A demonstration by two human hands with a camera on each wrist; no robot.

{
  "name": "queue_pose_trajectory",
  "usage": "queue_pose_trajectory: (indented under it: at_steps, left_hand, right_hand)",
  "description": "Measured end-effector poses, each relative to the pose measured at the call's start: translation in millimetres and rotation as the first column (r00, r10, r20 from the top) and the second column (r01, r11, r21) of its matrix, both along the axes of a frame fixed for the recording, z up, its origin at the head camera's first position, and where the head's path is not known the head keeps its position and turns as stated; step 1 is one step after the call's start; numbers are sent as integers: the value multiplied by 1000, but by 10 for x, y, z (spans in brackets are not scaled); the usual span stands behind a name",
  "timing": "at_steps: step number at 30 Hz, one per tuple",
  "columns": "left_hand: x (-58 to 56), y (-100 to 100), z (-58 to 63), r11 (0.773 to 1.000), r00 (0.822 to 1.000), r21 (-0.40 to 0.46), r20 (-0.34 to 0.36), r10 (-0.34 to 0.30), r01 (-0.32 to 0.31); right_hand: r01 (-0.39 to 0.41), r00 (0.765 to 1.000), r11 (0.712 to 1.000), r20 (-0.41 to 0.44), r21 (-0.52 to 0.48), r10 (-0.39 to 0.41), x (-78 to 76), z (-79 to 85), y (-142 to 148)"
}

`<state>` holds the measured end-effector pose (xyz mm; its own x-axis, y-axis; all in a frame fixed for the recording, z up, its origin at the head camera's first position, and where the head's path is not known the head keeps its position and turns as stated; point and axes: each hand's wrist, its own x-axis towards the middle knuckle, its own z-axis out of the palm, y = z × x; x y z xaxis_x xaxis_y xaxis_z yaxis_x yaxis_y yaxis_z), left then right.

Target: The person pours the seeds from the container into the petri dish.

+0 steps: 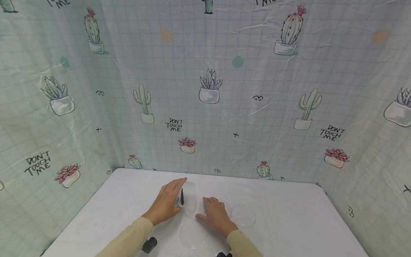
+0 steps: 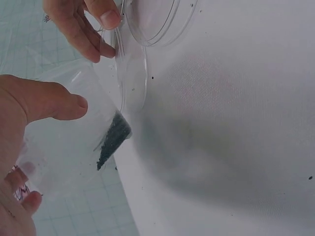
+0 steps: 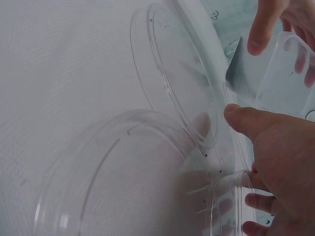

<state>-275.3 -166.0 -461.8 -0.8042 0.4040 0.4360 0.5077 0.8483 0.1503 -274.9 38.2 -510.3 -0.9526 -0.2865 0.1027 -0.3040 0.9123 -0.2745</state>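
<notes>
My left hand (image 1: pixel 165 201) grips a translucent plastic container (image 2: pixel 66 147), tilted on its side above the table, thumb on one wall and fingers on the opposite side. Dark fine grains (image 2: pixel 114 140) have gathered in the container's low corner. To the right, my right hand (image 1: pixel 219 217) hovers low with thumb and fingers spread apart. Its fingers (image 3: pixel 258 201) are by the rim of a clear round dish, apparently touching it. Another clear round dish (image 1: pixel 243 216) lies just right of that hand, and one more dish (image 1: pixel 193 234) is nearer to me.
The white table (image 1: pixel 289 214) bears several clear dishes and a few scattered dark specks. Cactus-patterned sheeting (image 1: pixel 208 117) stands behind and on both sides. Dark wrist-camera parts (image 1: pixel 149 245) show beneath the left sleeve.
</notes>
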Motion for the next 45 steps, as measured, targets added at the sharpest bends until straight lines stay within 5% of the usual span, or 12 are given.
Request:
queue_pose_trajectory:
  at_steps: [45]
  left_hand:
    - [-48, 127, 102, 981, 994, -178, -64, -86, 74]
  right_hand:
    - [2, 1000, 1000, 3, -26, -2, 9, -18, 6]
